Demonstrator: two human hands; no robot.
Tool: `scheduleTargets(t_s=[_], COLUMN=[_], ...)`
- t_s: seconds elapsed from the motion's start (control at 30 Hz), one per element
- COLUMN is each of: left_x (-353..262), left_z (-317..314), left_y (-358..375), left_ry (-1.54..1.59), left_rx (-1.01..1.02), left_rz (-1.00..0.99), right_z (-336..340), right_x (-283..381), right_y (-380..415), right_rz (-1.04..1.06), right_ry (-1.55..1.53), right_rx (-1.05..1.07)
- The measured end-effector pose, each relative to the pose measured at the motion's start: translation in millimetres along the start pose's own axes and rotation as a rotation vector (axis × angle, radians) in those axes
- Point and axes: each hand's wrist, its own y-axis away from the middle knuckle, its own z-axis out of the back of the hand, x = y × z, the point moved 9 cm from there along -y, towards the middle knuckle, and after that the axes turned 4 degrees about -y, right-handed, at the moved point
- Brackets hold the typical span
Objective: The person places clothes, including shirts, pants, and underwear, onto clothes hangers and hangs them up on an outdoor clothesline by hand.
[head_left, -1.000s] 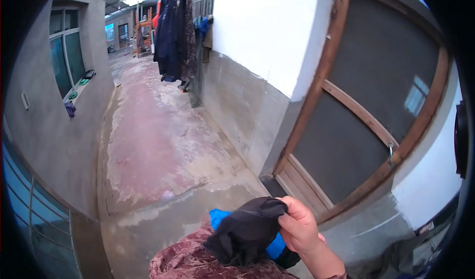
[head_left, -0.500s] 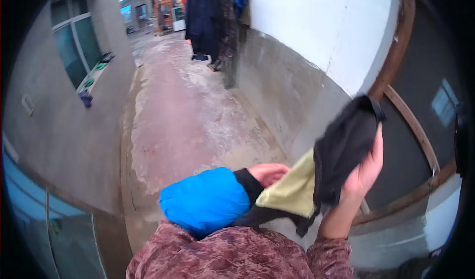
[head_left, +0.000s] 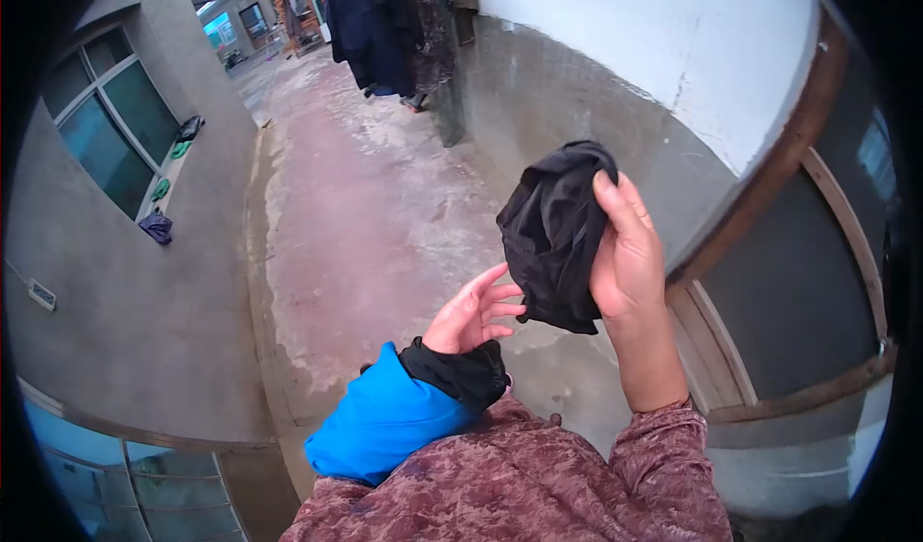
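Observation:
My right hand (head_left: 630,249) pinches a bunched piece of thin black cloth (head_left: 553,234) by its upper right edge, thumb on the near side. The cloth is held up in front of me, its folds gathered into a rounded shape. My left hand (head_left: 471,316) is open, fingers spread, with the fingertips right at the cloth's lower left edge. On my left forearm is a puffy bright blue sleeve cover (head_left: 394,417) with a black cuff (head_left: 457,374) around the wrist. My right forearm is bare up to the patterned reddish sleeve (head_left: 663,455).
A reddish concrete path (head_left: 336,206) runs ahead between walls. Dark clothes (head_left: 375,28) hang beside it. At left, small items and a purple cloth (head_left: 156,227) lie on a window sill. A wood-framed door or window (head_left: 788,263) stands close at right.
The black cloth has moved left and folded together, hiding its pale yellow-green part. My left hand has come up to it with fingers spreading. The view has shifted slightly.

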Motion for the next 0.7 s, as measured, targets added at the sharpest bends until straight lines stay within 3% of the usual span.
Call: scheduleTargets(t_s=[0.1, 0.2, 0.33, 0.4, 0.47, 0.6, 0.67, 0.7], left_x=[14, 34, 36, 37, 25, 40, 58, 72], left_z=[40, 74, 97, 101, 102, 100, 85, 77], left_y=[-37, -79, -138, -158, -174, -223, -241, -255], left_ry=[0.247, 0.296, 0.062, 0.159, 0.185, 0.158, 0.092, -0.033], left_rx=[-0.223, -0.400, -0.404, -0.376, -0.502, -0.304, -0.317, -0.160], left_rz=[0.208, 0.430, 0.369, 0.345, 0.279, 0.167, 0.243, 0.181], right_z=[19, 48, 93, 122, 153, 175, 182, 176], right_x=[-23, -30, -22, -11, 6, 23, 32, 37], right_y=[-40, -79, -131, -152, -164, -161, -160, -158], right_rz=[-0.144, -0.202, -0.200, -0.165, -0.103, -0.082, -0.022, 0.003], right_ry=[0.008, 0.006, 0.041, 0.052, 0.064, -0.041, -0.053, -0.059], right_rx=[0.070, 0.041, -0.017, -0.077, -0.174, -0.327, -0.360, -0.354])
